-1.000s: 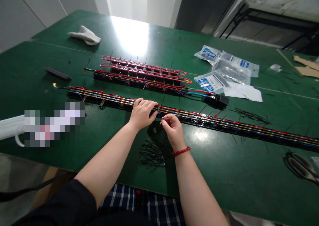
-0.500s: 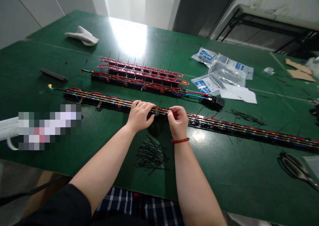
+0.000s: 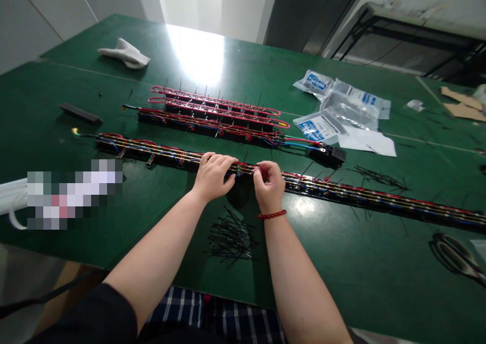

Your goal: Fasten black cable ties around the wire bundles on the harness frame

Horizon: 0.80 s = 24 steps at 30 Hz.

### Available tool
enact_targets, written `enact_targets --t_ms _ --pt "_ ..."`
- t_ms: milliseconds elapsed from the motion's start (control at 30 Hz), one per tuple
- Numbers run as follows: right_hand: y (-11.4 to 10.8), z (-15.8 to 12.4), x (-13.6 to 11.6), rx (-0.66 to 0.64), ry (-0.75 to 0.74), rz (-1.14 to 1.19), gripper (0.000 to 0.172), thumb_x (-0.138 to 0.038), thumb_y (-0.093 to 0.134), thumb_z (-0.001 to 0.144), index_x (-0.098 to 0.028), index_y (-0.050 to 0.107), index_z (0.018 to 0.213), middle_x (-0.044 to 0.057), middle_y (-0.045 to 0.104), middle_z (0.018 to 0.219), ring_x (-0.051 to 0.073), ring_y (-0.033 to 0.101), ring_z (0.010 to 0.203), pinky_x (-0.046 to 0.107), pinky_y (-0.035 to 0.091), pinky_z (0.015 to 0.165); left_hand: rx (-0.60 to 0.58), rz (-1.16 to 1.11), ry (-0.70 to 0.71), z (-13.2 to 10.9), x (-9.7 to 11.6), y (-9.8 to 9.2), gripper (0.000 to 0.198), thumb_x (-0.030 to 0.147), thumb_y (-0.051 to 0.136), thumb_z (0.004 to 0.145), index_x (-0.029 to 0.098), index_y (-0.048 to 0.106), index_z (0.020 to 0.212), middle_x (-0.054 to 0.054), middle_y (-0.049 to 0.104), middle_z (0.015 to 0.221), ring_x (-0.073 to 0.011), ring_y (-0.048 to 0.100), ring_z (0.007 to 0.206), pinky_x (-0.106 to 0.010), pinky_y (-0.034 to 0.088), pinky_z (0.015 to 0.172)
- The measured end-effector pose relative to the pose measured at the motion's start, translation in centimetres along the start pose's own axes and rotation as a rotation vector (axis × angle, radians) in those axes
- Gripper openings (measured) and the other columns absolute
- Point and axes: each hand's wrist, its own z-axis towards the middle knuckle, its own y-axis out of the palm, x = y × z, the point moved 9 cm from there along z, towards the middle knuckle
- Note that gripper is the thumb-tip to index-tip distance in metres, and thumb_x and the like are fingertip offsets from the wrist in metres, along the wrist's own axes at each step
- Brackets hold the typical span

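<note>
A long black bar (image 3: 349, 192) with red, yellow and blue wires along its top runs across the table. My left hand (image 3: 214, 177) lies over this bar, its fingers curled across the wires and its thumb at the near side. Just to the right, my right hand (image 3: 270, 184) is closed in a pinch at the wires; whatever its fingertips hold is too small to make out. Thin black cable ties stick up from the bar near both hands. A loose pile of black cable ties (image 3: 230, 238) lies on the green table in front of me.
Behind the bar lies a shorter wired assembly (image 3: 212, 109) with red loops and a black connector (image 3: 328, 156). Plastic bags (image 3: 349, 106) are at the back right, scissors (image 3: 453, 255) at the right, more cable ties (image 3: 379, 177) beyond the bar, and a white glove (image 3: 125, 54) far left.
My right hand has shifted very slightly left along the bar, still pinched. My left hand keeps its place on the bar. The view has turned a little.
</note>
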Motion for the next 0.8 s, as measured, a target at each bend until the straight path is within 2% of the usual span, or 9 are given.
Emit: enact_targets --t_ms 300,600,800 --pt "0.0 0.0 -0.4 0.003 -0.004 -0.051 0.01 -0.03 0.057 0.088 -0.022 0.061 0.092 0.0 0.064 0.081 0.013 0.057 0.065 0.028 0.048 0.064 0.014 0.018 -0.019 0.2 0.1 0.1 0.03 0.029 0.058 0.086 0.025 0.062 0.115 -0.005 0.071 0.114 -0.027 0.06 0.108 -0.048 0.032 0.107" --pt "0.0 0.1 -0.6 0.026 -0.034 -0.085 0.008 -0.029 0.056 0.09 -0.023 0.061 0.094 0.0 0.064 0.082 0.013 0.057 0.065 0.028 0.049 0.062 0.056 0.002 0.001 0.3 0.0 0.1 0.026 0.028 0.055 0.088 0.023 0.064 0.112 -0.004 0.072 0.109 -0.0237 0.062 0.105 -0.045 0.032 0.112" --pt "-0.2 -0.4 -1.4 0.055 -0.163 -0.216 0.01 -0.029 0.053 0.093 -0.024 0.06 0.099 0.004 0.063 0.087 0.016 0.056 0.069 0.032 0.048 0.064 0.046 0.007 -0.014 0.4 -0.1 0.2 0.025 0.029 0.054 0.09 0.024 0.065 0.112 -0.004 0.072 0.11 -0.0244 0.062 0.105 -0.045 0.035 0.107"
